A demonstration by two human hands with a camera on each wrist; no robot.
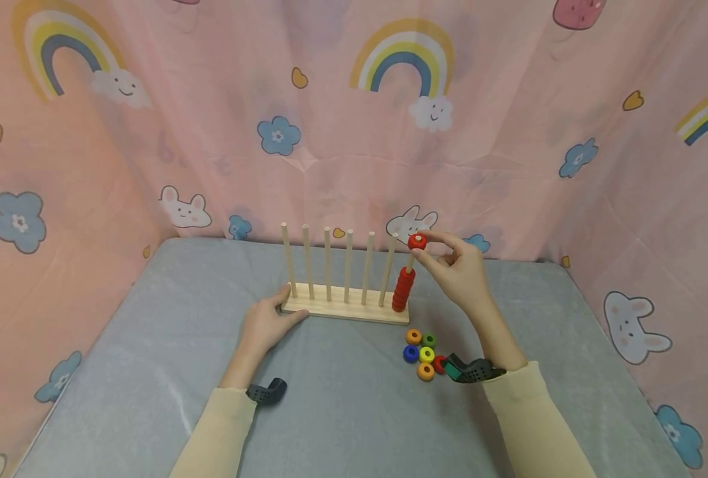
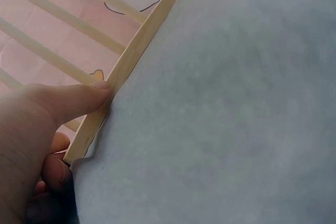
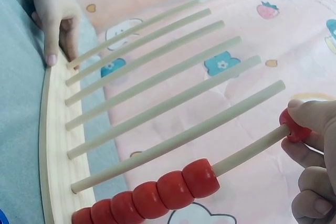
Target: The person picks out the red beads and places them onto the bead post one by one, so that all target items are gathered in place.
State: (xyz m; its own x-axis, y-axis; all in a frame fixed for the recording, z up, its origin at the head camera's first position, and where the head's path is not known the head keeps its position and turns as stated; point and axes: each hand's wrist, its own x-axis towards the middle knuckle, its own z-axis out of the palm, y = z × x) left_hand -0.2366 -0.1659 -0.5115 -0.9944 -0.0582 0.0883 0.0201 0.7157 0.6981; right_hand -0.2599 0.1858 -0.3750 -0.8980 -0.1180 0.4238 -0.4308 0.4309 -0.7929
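A pale wooden peg rack [image 1: 342,309] stands upright on the table, with several thin pegs rising from its base. My left hand [image 1: 264,325] grips the base's left end, thumb along the front edge and fingers behind, as the left wrist view confirms. Between thumb and fingers, my right hand [image 1: 463,273] pinches a red bead [image 1: 414,245] at the tip of the rightmost peg. That peg's end shows through the bead's hole. Lower on the same peg sits a stack of red beads [image 3: 173,190], with bare wood between it and the pinched bead. The other pegs carry no beads.
In front of the rack's right end lies a small cluster of loose beads: orange [image 1: 426,377], green [image 1: 432,344], blue [image 1: 406,357], yellow [image 1: 422,357] and red [image 1: 440,364]. Grey cloth [image 1: 342,411] covers the table. A pink patterned curtain [image 1: 342,186] hangs behind and at both sides.
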